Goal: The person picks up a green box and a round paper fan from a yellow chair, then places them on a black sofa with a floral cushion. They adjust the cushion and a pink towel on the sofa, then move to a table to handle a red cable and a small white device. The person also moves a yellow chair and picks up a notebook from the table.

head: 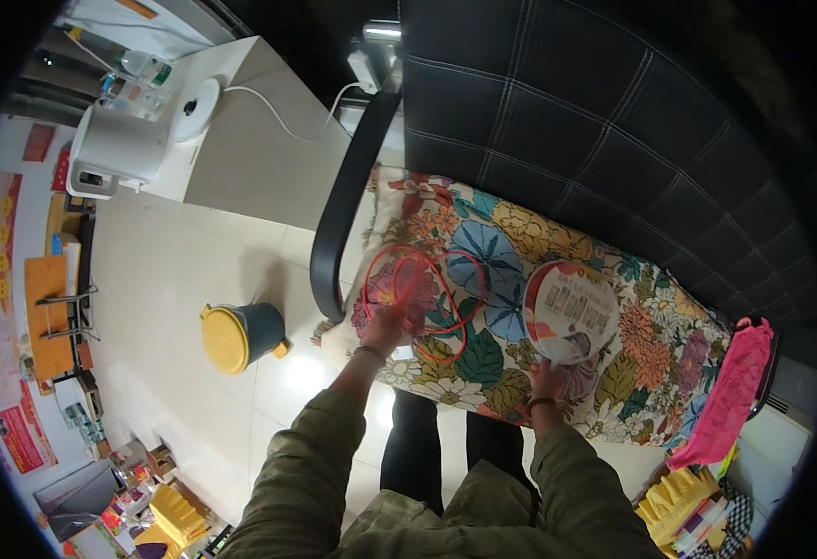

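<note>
A red cord lies in loose loops on a floral woven cover spread over the seat of a black bench. My left hand is over the left loops, blurred, so its grip on the cord cannot be made out. Beside its wrist is a small white piece, perhaps a tag or plug. My right hand grips the lower edge of a round, printed hand fan, its fingers partly hidden. The fan bears writing and pictures and rests flat against the cover.
A black armrest and quilted backrest bound the seat. Pink cloth hangs at its right end. On the floor stands a yellow-lidded bin. A cabinet carries a white pot, a lid and bottles.
</note>
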Demonstrator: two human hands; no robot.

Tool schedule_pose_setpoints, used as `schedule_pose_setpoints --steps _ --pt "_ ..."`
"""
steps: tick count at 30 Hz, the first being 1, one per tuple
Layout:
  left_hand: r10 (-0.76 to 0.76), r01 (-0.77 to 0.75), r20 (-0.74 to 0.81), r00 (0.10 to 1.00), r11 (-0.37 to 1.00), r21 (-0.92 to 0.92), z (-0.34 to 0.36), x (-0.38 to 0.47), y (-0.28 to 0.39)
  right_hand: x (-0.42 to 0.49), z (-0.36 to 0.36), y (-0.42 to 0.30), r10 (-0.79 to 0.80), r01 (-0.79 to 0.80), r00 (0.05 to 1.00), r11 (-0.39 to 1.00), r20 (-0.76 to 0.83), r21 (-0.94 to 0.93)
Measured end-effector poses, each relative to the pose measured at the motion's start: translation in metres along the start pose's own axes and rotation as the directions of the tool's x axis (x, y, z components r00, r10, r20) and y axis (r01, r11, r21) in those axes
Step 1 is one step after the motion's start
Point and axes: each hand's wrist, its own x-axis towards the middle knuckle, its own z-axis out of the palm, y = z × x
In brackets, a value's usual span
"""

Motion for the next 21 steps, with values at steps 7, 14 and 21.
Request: schedule_pose_setpoints --steps 7,14,21 --pt "-0.44 0.412 0.086 0.894 0.731 -0.544 0.015 0.003 -0.009 0.044 0.015 -0.038 -0.291 0.318 0.947 0.816 0.133 -0.483" --pt "-0.514 0.421 0.184 0.838 0.394 -0.817 0.013 -0.022 0.022 -0.023 0.051 -0.041 -0.126 0.317 0.913 0.816 0.387 -0.483" --pt "-0.481 0.448 0.315 0.818 0.19 -0.874 -0.002 -0.072 0.079 -0.135 0.108 -0.045 -0.14 0.458 0.448 0.884 0.883 -0.093"
